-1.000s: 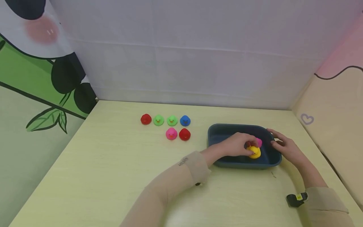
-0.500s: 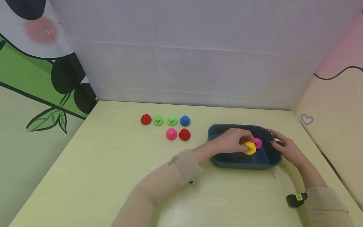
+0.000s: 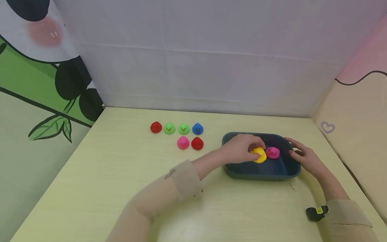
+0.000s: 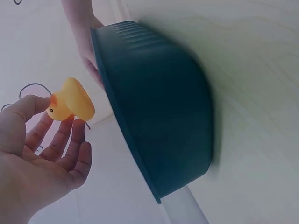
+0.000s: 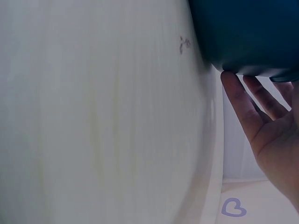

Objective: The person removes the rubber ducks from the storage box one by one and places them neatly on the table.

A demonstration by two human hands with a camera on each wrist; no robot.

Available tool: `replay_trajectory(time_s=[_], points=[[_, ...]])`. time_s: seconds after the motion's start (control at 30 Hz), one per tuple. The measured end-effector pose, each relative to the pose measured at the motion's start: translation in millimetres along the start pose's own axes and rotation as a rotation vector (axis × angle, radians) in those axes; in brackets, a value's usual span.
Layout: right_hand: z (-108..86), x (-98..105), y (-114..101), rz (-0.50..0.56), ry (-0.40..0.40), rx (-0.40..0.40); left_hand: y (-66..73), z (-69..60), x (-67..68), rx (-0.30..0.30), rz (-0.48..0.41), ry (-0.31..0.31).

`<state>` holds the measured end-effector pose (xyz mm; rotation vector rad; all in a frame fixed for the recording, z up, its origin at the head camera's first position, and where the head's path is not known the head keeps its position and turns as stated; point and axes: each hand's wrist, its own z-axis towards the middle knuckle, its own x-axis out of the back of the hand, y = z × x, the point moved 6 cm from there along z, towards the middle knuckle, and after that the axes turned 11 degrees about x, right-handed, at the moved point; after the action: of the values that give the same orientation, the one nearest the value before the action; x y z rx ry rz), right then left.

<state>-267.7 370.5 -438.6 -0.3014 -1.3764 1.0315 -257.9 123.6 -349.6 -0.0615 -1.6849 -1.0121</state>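
Observation:
In the head view my left hand (image 3: 239, 149) pinches a yellow rubber duck (image 3: 259, 155) between thumb and fingers, above the dark blue-green bin (image 3: 260, 176). The left wrist view shows the same duck (image 4: 70, 100) held by its bill side and base, higher than the bin's rim (image 4: 126, 126). A pink duck (image 3: 272, 153) sits inside the bin, right of the yellow one. My right hand (image 3: 307, 160) touches the bin's right end. Seen from the right wrist, its fingers (image 5: 243, 102) are extended with the tips against the outer wall.
Left of the bin, ducks stand in two rows on the pale table (image 3: 99, 174): a red duck (image 3: 156, 127), two green ones, a blue duck (image 3: 198, 128), then a pink duck (image 3: 183, 143) and another red one in front. Walls border the table's back and sides.
My left hand has moved left and slightly up with the yellow duck, away from the pink duck in the bin, which now shows fully. The right hand and the bin stay put.

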Motion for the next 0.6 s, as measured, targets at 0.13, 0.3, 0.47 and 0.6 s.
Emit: replay_trajectory(time_s=[0.13, 0.3, 0.47, 0.6], points=[[-0.2, 1, -2, 0.007, 0.008, 0.017, 1.3, -9.8, 9.8, 0.009, 0.003, 0.015], [-0.3, 1, 1, -0.022, 0.011, 0.005, 0.5, -21.9, 22.6, 0.019, -0.038, 0.024], [-0.1, 0, 0, -0.005, 0.002, 0.011, -2.4, -32.8, 33.0, 0.017, -0.069, 0.034], [-0.5, 0, 0, -0.006, 0.0, 0.002, -4.6, -43.1, 41.1, 0.022, -0.106, 0.035]])
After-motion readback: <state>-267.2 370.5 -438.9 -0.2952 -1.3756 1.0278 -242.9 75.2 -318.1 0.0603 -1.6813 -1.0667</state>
